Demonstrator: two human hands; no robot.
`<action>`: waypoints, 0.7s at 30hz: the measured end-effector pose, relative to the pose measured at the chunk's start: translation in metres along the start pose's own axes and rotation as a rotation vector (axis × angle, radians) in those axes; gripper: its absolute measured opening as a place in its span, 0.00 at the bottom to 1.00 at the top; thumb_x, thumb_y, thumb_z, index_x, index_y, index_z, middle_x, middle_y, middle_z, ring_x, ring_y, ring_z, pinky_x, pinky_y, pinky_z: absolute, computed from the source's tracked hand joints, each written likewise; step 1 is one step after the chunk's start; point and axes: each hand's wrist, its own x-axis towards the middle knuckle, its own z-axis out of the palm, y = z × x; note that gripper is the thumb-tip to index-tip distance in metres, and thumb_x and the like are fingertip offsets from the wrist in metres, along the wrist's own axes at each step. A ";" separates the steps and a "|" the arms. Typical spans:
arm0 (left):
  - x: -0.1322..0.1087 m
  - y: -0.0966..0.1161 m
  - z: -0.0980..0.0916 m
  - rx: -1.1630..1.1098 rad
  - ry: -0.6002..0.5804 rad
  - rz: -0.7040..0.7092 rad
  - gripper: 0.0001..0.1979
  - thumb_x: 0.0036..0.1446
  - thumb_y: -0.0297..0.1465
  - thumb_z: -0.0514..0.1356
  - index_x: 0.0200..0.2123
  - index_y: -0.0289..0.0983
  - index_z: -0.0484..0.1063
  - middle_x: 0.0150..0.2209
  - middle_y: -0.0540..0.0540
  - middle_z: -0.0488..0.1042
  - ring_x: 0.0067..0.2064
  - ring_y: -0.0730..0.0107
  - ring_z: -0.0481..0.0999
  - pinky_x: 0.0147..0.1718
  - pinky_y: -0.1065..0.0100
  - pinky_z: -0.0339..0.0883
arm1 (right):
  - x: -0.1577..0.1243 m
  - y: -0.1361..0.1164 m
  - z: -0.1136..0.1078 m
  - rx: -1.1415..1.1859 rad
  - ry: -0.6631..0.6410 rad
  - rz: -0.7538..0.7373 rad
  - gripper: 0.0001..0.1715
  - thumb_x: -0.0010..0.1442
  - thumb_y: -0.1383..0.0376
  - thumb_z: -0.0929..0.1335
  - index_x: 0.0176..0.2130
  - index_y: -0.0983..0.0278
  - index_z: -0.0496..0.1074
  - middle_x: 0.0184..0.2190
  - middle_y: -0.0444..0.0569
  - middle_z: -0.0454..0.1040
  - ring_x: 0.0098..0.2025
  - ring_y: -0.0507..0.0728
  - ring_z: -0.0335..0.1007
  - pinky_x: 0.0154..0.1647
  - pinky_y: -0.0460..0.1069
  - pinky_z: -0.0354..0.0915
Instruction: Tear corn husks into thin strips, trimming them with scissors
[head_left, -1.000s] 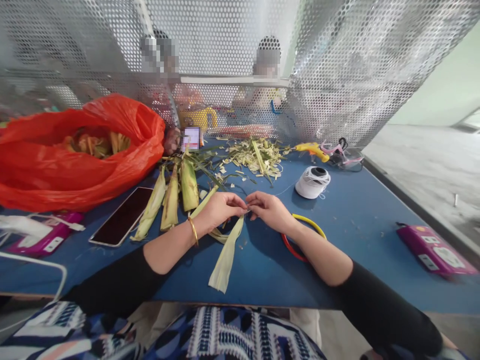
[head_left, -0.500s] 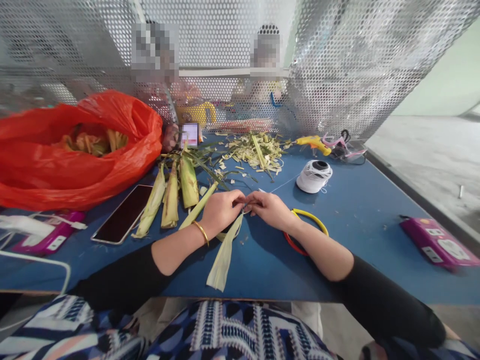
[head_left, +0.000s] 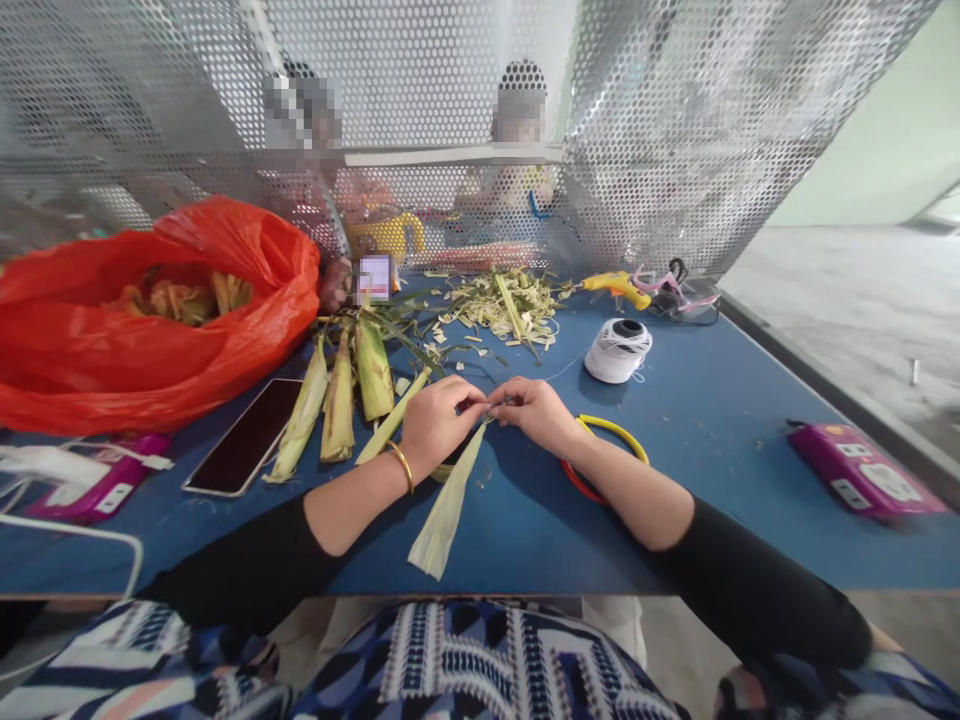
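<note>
My left hand and my right hand meet over the middle of the blue table, fingertips pinched together. From the left fingers a pale corn husk hangs, its narrow end at the fingertips and its wide end toward the table's front edge. What the right fingertips pinch is too small to make out. A fine white thread runs from near that hand to a white thread spool. A green husk strip lies left of the left hand. Under the right forearm is a yellow and red ring.
Three ears of corn in husk lie by a dark phone. A red plastic bag fills the left. Husk scraps, a yellow glue gun and purple power strips lie around. A perforated metal screen stands behind.
The view has shifted slightly. My right fingertips have come up a little, straighter, beside the left ones. The husk still hangs from the left hand.
</note>
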 end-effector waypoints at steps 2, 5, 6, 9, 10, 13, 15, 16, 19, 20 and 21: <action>0.001 0.002 -0.001 -0.023 -0.010 -0.053 0.04 0.54 0.27 0.63 0.27 0.39 0.76 0.29 0.49 0.77 0.31 0.71 0.74 0.31 0.71 0.66 | 0.000 0.001 0.000 0.011 0.012 -0.006 0.02 0.47 0.71 0.70 0.24 0.65 0.74 0.24 0.40 0.68 0.21 0.47 0.64 0.26 0.44 0.62; 0.001 0.003 -0.003 -0.036 -0.025 -0.111 0.04 0.53 0.28 0.64 0.26 0.39 0.76 0.29 0.49 0.78 0.32 0.70 0.74 0.32 0.71 0.66 | 0.001 0.001 0.000 0.012 0.026 -0.012 0.02 0.48 0.70 0.70 0.24 0.65 0.73 0.22 0.39 0.67 0.21 0.47 0.63 0.26 0.44 0.61; 0.002 0.003 -0.004 -0.038 -0.026 -0.120 0.04 0.53 0.28 0.64 0.26 0.39 0.76 0.29 0.49 0.78 0.32 0.70 0.74 0.32 0.71 0.66 | 0.001 0.001 -0.001 0.010 0.023 -0.012 0.03 0.48 0.70 0.70 0.24 0.65 0.73 0.20 0.39 0.67 0.21 0.47 0.63 0.26 0.44 0.61; 0.002 0.003 -0.004 -0.042 -0.027 -0.127 0.04 0.53 0.28 0.64 0.26 0.39 0.77 0.29 0.49 0.78 0.32 0.69 0.75 0.33 0.70 0.66 | 0.001 0.000 -0.004 0.014 -0.002 -0.007 0.03 0.50 0.70 0.69 0.25 0.64 0.73 0.19 0.39 0.67 0.21 0.48 0.63 0.25 0.45 0.60; 0.001 0.003 -0.005 -0.043 -0.026 -0.124 0.04 0.53 0.28 0.64 0.26 0.39 0.77 0.29 0.48 0.78 0.33 0.69 0.75 0.33 0.70 0.66 | 0.001 0.000 -0.006 0.012 -0.007 -0.009 0.03 0.50 0.70 0.69 0.25 0.65 0.73 0.20 0.40 0.67 0.20 0.48 0.63 0.25 0.45 0.59; 0.000 0.003 -0.007 -0.029 -0.015 -0.106 0.03 0.53 0.29 0.65 0.27 0.39 0.78 0.31 0.48 0.80 0.34 0.69 0.76 0.35 0.70 0.66 | 0.000 -0.002 -0.010 -0.061 0.014 -0.068 0.03 0.48 0.71 0.70 0.25 0.65 0.74 0.25 0.42 0.69 0.21 0.47 0.62 0.25 0.45 0.59; -0.001 0.002 -0.011 -0.004 -0.014 -0.094 0.03 0.53 0.30 0.66 0.27 0.40 0.79 0.31 0.48 0.80 0.34 0.68 0.77 0.36 0.69 0.66 | 0.000 -0.003 -0.014 -0.155 0.027 -0.140 0.04 0.48 0.72 0.70 0.24 0.64 0.75 0.28 0.43 0.70 0.23 0.47 0.62 0.27 0.45 0.60; -0.002 0.002 -0.013 0.013 -0.022 -0.091 0.03 0.53 0.30 0.66 0.27 0.40 0.79 0.31 0.48 0.80 0.35 0.68 0.77 0.36 0.69 0.65 | 0.000 -0.004 -0.016 -0.201 0.026 -0.175 0.05 0.47 0.73 0.70 0.24 0.64 0.75 0.30 0.44 0.71 0.25 0.48 0.63 0.28 0.45 0.60; -0.005 -0.003 -0.020 0.079 -0.071 -0.111 0.04 0.53 0.30 0.65 0.26 0.39 0.79 0.30 0.48 0.80 0.35 0.66 0.77 0.36 0.68 0.64 | 0.000 -0.005 -0.024 -0.300 -0.002 -0.266 0.09 0.47 0.77 0.69 0.23 0.64 0.75 0.33 0.45 0.72 0.30 0.50 0.67 0.33 0.46 0.62; -0.006 -0.005 -0.022 0.103 -0.094 -0.128 0.05 0.53 0.30 0.65 0.25 0.39 0.79 0.30 0.48 0.79 0.34 0.66 0.76 0.35 0.68 0.64 | 0.000 -0.005 -0.026 -0.324 -0.016 -0.288 0.10 0.46 0.77 0.69 0.23 0.64 0.75 0.33 0.46 0.72 0.32 0.50 0.67 0.34 0.46 0.62; -0.006 -0.008 -0.024 0.125 -0.118 -0.149 0.05 0.52 0.30 0.65 0.25 0.39 0.78 0.29 0.48 0.79 0.34 0.66 0.76 0.34 0.67 0.64 | 0.000 -0.005 -0.028 -0.344 -0.032 -0.302 0.11 0.46 0.78 0.69 0.22 0.64 0.75 0.33 0.46 0.72 0.32 0.51 0.68 0.35 0.46 0.62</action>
